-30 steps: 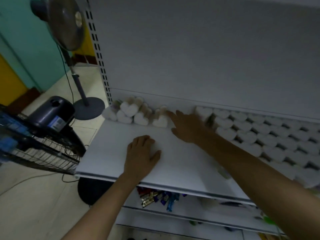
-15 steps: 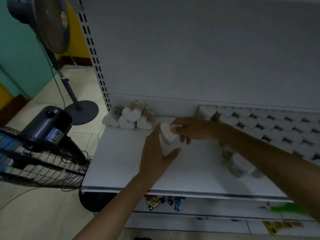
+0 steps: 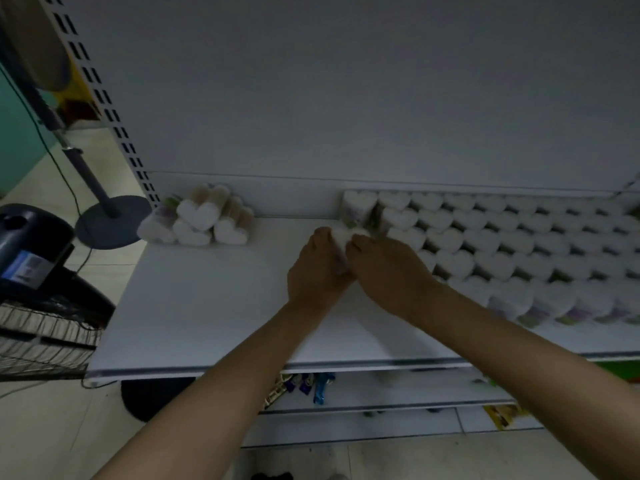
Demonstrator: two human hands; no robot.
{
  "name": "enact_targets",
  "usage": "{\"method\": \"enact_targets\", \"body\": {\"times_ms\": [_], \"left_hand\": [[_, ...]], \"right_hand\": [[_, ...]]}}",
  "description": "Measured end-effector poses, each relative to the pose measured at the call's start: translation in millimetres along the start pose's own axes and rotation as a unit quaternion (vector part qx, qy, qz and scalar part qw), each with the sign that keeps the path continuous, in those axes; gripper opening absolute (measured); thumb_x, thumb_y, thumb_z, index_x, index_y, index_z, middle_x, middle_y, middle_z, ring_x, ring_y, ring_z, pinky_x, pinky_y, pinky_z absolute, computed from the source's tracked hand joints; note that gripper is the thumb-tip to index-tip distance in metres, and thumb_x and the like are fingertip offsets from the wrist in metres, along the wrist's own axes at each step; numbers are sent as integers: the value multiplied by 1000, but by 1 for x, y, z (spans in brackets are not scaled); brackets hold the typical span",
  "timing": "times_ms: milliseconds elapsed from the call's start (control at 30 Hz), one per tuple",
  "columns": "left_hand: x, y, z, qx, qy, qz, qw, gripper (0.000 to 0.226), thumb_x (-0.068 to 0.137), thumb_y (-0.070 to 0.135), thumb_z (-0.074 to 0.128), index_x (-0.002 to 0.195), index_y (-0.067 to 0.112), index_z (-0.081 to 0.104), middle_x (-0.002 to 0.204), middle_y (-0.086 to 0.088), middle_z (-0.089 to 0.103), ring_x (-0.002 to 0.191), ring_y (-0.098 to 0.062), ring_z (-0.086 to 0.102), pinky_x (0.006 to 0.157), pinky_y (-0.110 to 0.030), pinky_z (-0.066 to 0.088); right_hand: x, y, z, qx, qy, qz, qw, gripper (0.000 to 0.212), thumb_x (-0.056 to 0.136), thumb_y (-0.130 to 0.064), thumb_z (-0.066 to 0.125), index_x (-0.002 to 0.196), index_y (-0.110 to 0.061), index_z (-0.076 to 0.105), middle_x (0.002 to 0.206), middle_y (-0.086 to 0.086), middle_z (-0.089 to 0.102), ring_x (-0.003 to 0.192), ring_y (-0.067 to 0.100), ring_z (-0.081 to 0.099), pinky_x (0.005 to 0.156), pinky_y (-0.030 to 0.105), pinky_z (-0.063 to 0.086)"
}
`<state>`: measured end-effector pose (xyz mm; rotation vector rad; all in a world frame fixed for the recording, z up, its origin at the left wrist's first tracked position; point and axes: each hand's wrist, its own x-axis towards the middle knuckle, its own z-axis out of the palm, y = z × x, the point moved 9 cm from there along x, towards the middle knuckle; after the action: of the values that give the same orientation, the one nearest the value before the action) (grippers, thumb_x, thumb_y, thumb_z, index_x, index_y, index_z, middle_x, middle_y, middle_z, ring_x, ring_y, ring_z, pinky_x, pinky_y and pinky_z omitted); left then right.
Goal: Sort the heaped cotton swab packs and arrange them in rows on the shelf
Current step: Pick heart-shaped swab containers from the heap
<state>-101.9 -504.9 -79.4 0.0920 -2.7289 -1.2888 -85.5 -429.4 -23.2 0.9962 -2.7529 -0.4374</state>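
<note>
- While our left grip (image 3: 317, 271) and right grip (image 3: 389, 271) both curl round one heart-shaped cotton swab pack (image 3: 342, 237), pinching it between them, we judge the step in hand to be setting that pack at the open left end of the rows (image 3: 502, 244).
- The pack is over the middle of the shelf (image 3: 207, 306), just in front of the rearmost pack of the leftmost column. Our fingers hide its base, so we cannot tell whether it touches the shelf.
- To do this well, we should hold the pack upright with its white heart face up, as its neighbours show theirs, and turn the heart's point the same way as theirs.
- We should slide it snug against the neighbour on its right and the one behind, so the column runs straight and leaves no gap.
- Pressure ought to be light: the packs look tall and soft-walled, and a shove could tip the standing ones beside it.
- Letting go should be one grip at a time, we think, with the other steadying the pack until it stands by itself.
- A small heap (image 3: 201, 220) of packs lies at the rear left corner of the shelf, well apart from the rows. We judge it to be what is left to sort.
</note>
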Motion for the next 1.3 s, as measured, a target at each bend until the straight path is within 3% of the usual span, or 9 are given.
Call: {"method": "enact_targets", "body": {"times_ms": [100, 167, 333, 467, 567, 700, 833, 967, 1300], "left_hand": [[-1, 1, 18, -44, -66, 23, 997, 85, 85, 36, 71, 150, 18, 20, 144, -1, 44, 124, -19, 48, 92, -21, 38], [-4, 3, 23, -41, -72, 43, 996, 80, 88, 30, 69, 150, 14, 21, 145, -2, 43, 126, -19, 46, 84, -12, 30], [5, 10, 23, 12, -61, 52, 997, 75, 91, 29, 64, 152, 20, 21, 149, -3, 41, 132, -23, 40, 96, -26, 36], [12, 10, 22, 18, -80, 41, 996, 74, 89, 32, 64, 151, 26, 24, 151, -1, 40, 134, -23, 40, 102, -31, 38], [7, 5, -2, 44, -39, 51, 997, 70, 92, 34, 61, 151, 24, 25, 152, 1, 36, 136, -18, 37, 107, -28, 33], [-21, -15, -64, 17, 84, 86, 993, 44, 91, 30, 59, 135, 26, 50, 127, 6, 55, 115, -12, 54, 92, -26, 45], [-47, -67, -118, 27, 142, 51, 988, 36, 85, 27, 57, 121, 20, 59, 112, 8, 57, 104, -19, 59, 84, -29, 47], [-62, -99, -144, 30, 131, 20, 991, 34, 89, 16, 67, 122, 21, 57, 113, 9, 55, 104, -17, 57, 84, -25, 42], [-43, -102, -170, -42, 168, 47, 984, 63, 83, 16, 72, 132, 34, 36, 120, 7, 52, 100, -7, 51, 86, -26, 44]], "right_hand": [[15, 14, -9, -23, -14, 12, 1000, 42, 30, -13, 90, 64, -7, 67, 61, 7, 59, 39, 19, 54, 36, 17, 24], [20, 18, -10, -29, -57, 11, 998, 38, 55, -19, 86, 83, -2, 66, 81, 12, 63, 56, 21, 62, 43, 21, 25], [23, 37, -11, -5, -10, 44, 999, 31, 79, -19, 70, 102, -2, 57, 104, 15, 58, 79, 28, 64, 53, 28, 30], [20, 51, 8, 51, -96, 60, 992, 29, 95, -18, 45, 122, -6, 44, 124, 13, 47, 104, 31, 56, 65, 33, 31], [25, 51, -5, 60, -71, 83, 992, 35, 94, -17, 49, 126, -5, 43, 123, 15, 49, 106, 32, 55, 72, 34, 36], [46, 3, -39, 104, 32, 24, 994, 47, 58, -8, 79, 101, 2, 62, 85, 19, 62, 68, 34, 63, 64, 35, 48], [91, -67, -56, 181, 59, -26, 981, 43, 90, -25, 53, 130, -11, 43, 121, 11, 52, 105, 29, 54, 83, 38, 39], [148, -106, -59, 190, 69, -36, 979, 67, 91, -42, 55, 147, -20, 25, 143, 9, 37, 117, 29, 46, 86, 38, 39], [184, -116, -39, 220, 28, -9, 975, 60, 89, -37, 58, 141, -18, 34, 136, 10, 43, 116, 30, 45, 83, 37, 42]]}}
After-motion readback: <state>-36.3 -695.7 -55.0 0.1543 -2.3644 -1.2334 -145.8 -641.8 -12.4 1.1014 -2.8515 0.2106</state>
